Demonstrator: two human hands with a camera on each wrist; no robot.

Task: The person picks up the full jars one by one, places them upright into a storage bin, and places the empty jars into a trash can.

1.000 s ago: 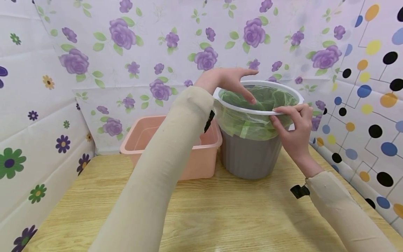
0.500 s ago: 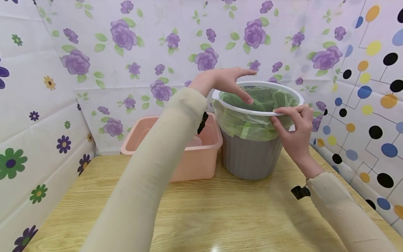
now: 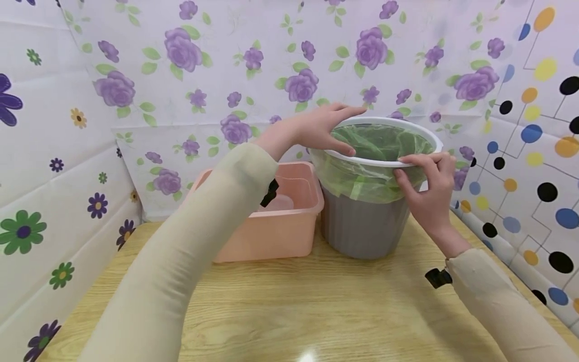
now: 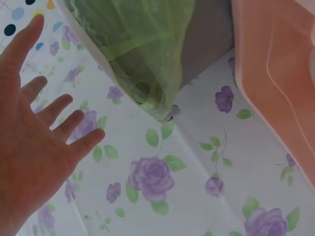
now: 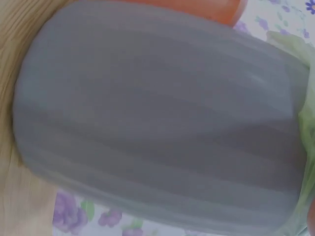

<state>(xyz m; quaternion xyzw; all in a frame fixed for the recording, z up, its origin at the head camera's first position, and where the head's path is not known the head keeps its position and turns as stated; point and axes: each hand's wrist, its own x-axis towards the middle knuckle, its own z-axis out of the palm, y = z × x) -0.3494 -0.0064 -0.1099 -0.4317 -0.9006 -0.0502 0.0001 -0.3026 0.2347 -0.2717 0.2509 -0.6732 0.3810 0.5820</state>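
A grey trash can (image 3: 366, 229) stands on the table, lined with a translucent green trash bag (image 3: 357, 183) folded over its top edge. Around its mouth runs a white ring (image 3: 377, 163). My right hand (image 3: 429, 193) pinches this ring at the front right, thumb below and fingers above. Over the ring's left side my left hand (image 3: 323, 131) hovers with fingers spread; the left wrist view has this hand (image 4: 37, 147) apart from the bag (image 4: 142, 54). The can's side (image 5: 162, 113) fills most of the right wrist view.
Touching or close beside the can on the left is a pink plastic basin (image 3: 267, 239), partly behind my left sleeve. A pale round shape (image 3: 283, 202) shows inside it. The wooden table (image 3: 289, 301) meets patterned cloth walls at the back and sides.
My left hand has shifted left and slightly down along the ring, its forearm swinging left and uncovering more of the basin. My right hand keeps its pinch on the ring.
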